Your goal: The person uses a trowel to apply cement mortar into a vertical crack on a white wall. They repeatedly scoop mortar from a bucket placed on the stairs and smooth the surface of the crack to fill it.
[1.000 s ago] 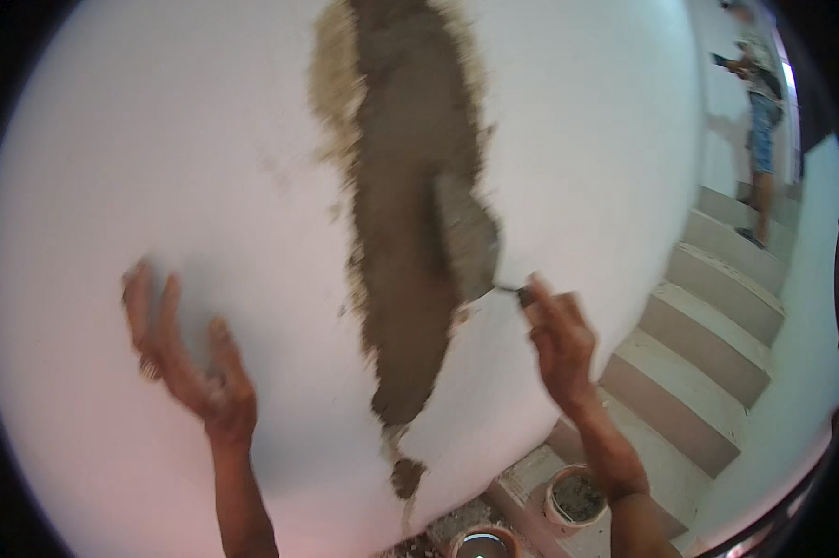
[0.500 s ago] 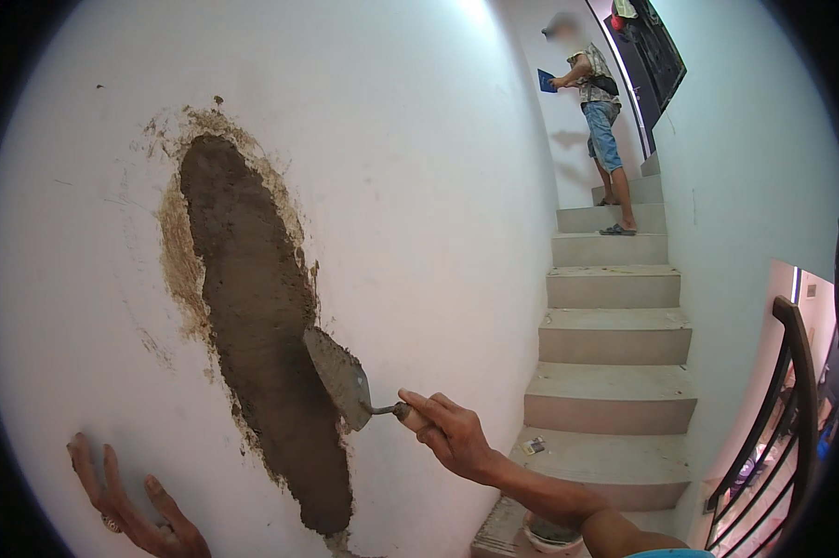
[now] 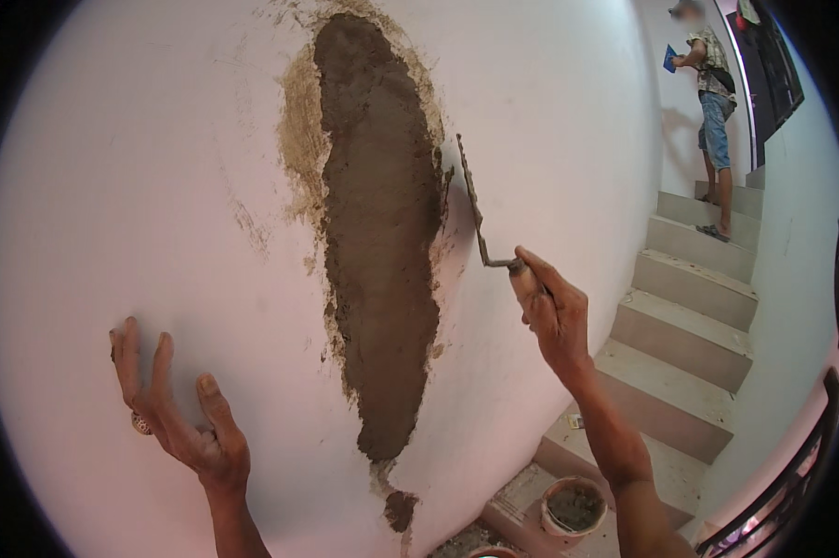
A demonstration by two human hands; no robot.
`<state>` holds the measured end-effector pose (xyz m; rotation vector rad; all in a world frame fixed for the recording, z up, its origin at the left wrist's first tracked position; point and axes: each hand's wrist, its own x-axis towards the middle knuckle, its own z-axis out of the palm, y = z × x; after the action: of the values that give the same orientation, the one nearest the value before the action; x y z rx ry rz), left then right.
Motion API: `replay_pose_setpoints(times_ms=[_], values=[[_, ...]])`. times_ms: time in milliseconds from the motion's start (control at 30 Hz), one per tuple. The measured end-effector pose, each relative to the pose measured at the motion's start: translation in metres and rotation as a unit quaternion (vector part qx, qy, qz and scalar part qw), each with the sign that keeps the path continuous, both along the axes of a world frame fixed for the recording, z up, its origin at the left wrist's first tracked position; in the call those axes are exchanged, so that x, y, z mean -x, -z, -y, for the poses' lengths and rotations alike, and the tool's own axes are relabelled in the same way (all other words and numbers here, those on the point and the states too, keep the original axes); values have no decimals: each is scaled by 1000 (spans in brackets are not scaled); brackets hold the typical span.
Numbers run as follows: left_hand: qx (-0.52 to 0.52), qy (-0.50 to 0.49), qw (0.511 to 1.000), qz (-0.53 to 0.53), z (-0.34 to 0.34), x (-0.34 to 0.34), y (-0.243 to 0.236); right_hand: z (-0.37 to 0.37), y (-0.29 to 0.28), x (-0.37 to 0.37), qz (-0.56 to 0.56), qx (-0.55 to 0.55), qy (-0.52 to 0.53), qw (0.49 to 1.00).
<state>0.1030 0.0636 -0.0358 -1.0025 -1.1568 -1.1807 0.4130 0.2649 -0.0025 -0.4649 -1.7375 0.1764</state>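
My right hand (image 3: pixel 557 312) is closed round the wooden handle of a trowel (image 3: pixel 473 203), whose blade is seen edge-on with mortar along it. The blade stands off the wall, just right of a long patch of wet brown mortar (image 3: pixel 382 232). Rough tan edges border that patch on the white wall (image 3: pixel 540 121). A smaller dab of mortar (image 3: pixel 400 511) sits below its lower tip. To the left of the patch, my left hand (image 3: pixel 182 409) has its fingers spread against the wall, a ring on one of them, and holds nothing.
A round bucket of mortar (image 3: pixel 574 507) stands on the lower stairs (image 3: pixel 670 391), near my right forearm. Another container's rim (image 3: pixel 494 552) shows at the bottom edge. Up the stairs a person (image 3: pixel 717 102) holds a blue flat object (image 3: pixel 670 59). A dark railing (image 3: pixel 782 474) runs at the lower right.
The trowel has come off the mortar patch and turned edge-on, its blade now upright. My view has swung left and down, bringing the bucket and more of my left arm into sight.
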Motion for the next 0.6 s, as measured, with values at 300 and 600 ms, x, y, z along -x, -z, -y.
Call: replay_pose_setpoints(times_ms=[300, 600], values=[[5, -21, 1000, -9, 2, 5, 4, 13, 7, -12, 137, -73, 88, 984], [-5, -14, 1000, -17, -1, 3, 1, 17, 13, -13, 87, -63, 86, 991]])
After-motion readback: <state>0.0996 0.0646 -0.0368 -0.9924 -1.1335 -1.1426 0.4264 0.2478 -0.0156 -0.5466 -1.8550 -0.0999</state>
